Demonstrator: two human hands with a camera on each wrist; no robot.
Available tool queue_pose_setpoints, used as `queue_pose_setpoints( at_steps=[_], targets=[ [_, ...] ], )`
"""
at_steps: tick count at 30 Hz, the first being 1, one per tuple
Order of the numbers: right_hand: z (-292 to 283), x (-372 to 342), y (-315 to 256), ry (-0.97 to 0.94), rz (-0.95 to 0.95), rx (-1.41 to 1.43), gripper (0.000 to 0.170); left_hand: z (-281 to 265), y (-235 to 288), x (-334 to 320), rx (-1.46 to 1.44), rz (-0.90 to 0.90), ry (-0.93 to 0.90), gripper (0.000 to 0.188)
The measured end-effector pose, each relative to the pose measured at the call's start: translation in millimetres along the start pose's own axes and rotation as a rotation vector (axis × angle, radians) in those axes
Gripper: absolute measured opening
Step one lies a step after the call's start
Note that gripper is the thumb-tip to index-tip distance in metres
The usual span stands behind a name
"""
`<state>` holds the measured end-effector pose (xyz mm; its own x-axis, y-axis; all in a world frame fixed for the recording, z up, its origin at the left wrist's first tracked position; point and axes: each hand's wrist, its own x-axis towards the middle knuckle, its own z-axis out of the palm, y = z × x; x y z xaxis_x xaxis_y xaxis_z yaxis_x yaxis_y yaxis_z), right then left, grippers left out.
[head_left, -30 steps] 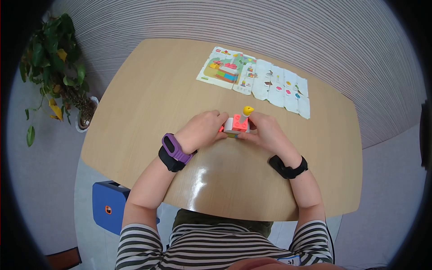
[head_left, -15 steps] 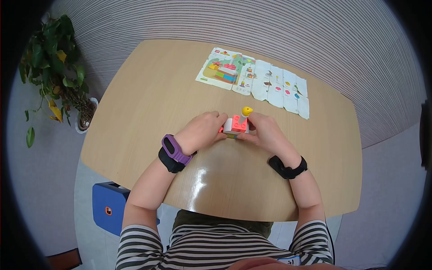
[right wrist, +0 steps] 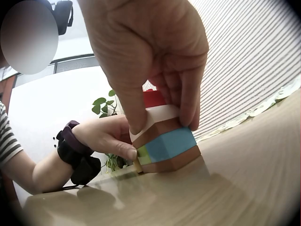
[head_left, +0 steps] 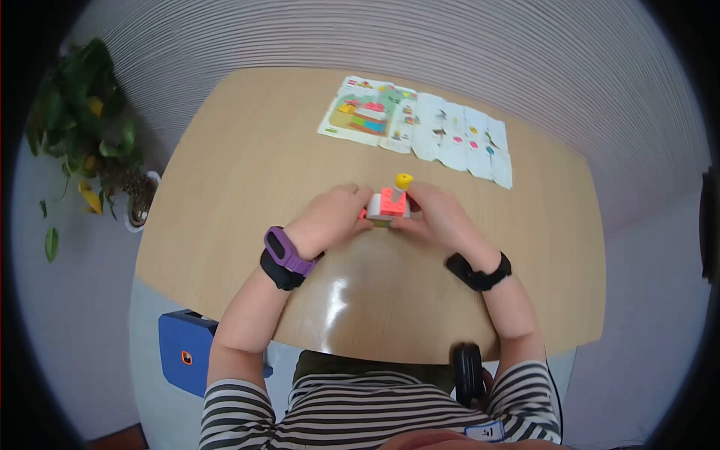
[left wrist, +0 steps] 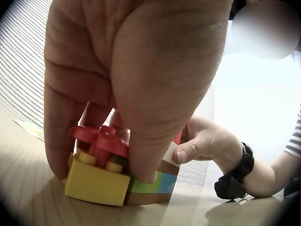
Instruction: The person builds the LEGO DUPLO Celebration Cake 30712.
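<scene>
On the table, a toy cake of building blocks [right wrist: 171,143] stands between both hands, with brown, green-and-blue and white layers. A coral-red brick [head_left: 391,202] sits on top, and beside it rises a candle piece with a yellow flame [head_left: 404,181]. My left hand [head_left: 330,216] grips the cake's left end, thumb on the green block [left wrist: 146,186]. By that hand are a yellow brick [left wrist: 96,183] and a red flower-shaped piece [left wrist: 99,140] above it. My right hand [head_left: 441,216] holds the right end, thumb and fingers on opposite sides of the white layer [right wrist: 162,114].
A creased instruction sheet [head_left: 416,127] lies toward the table's far edge. Beyond it is a ribbed wall [head_left: 420,37]. A potted plant [head_left: 94,135] stands off to the left, and a blue stool-like object [head_left: 184,352] is below the table's left front edge.
The head view has shifted slightly, so hands, cake and sheet appear a little further left. A black rounded object now shows at the table's front edge. Both hands keep their hold.
</scene>
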<state>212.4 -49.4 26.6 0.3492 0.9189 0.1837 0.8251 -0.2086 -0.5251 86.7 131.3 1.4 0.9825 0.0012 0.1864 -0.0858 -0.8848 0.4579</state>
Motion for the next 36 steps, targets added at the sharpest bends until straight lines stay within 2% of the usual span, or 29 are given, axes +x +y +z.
queue_pose_setpoints(
  at_steps=[1,4,7,11,14,15,18,20,22,24,26,29,32,33,36],
  targets=[
    [1.3,1.9,2.6,-0.008,0.007,-0.018,0.041,3.4,-0.8,-0.9,-0.028,0.015,0.011,0.035],
    [-2.0,3.6,2.1,-0.073,0.073,0.011,0.042,-9.8,8.0,3.5,-0.033,-0.046,-0.121,0.037],
    [-4.2,3.3,6.6,-0.081,0.046,0.030,0.046,-5.3,7.0,1.1,0.034,-0.015,-0.074,0.038],
    [-3.3,-3.8,22.4,-0.068,-0.016,0.026,0.057,-10.3,11.8,1.0,0.033,-0.049,-0.100,0.043],
    [-13.3,-17.4,26.2,-0.061,0.029,-0.063,0.058,-15.3,17.3,-12.9,0.183,-0.023,0.037,0.043],
    [-24.8,-23.2,25.2,-0.088,0.064,-0.087,0.057,-21.1,24.4,-19.8,0.286,-0.060,0.001,0.039],
    [-55.2,-34.1,17.4,-0.226,0.189,-0.121,0.057,-30.3,58.4,-37.7,0.433,0.000,-0.209,0.051],
    [-55.8,-41.2,20.0,-0.290,0.231,-0.116,0.055,-1.9,73.0,-51.6,0.285,0.376,-0.166,0.048],
    [-54.3,-47.3,30.7,-0.300,0.211,-0.115,0.049,15.1,109.2,-44.0,-0.079,0.566,-0.276,0.045],
    [-50.1,-48.8,40.5,-0.318,0.230,-0.111,0.048,45.1,149.2,-26.8,-0.239,0.700,-0.461,0.050],
    [-49.8,-48.4,46.7,-0.317,0.239,-0.116,0.047,87.8,170.8,-32.3,-0.182,0.896,-0.232,0.049],
    [-55.3,-54.8,47.6,-0.288,0.265,-0.103,0.047,127.3,204.9,-37.7,-0.129,1.107,-0.077,0.045],
    [-63.2,-66.6,48.7,-0.264,0.322,-0.065,0.050,149.1,234.0,-35.9,-0.020,1.241,-0.158,0.034],
    [-63.6,-71.3,49.2,-0.251,0.339,-0.054,0.053,151.0,243.0,-38.4,0.068,1.239,-0.251,0.026],
    [-62.0,-79.9,59.7,-0.244,0.349,-0.029,0.055,156.9,239.6,-36.8,0.057,1.206,-0.270,0.017]
  ],
)
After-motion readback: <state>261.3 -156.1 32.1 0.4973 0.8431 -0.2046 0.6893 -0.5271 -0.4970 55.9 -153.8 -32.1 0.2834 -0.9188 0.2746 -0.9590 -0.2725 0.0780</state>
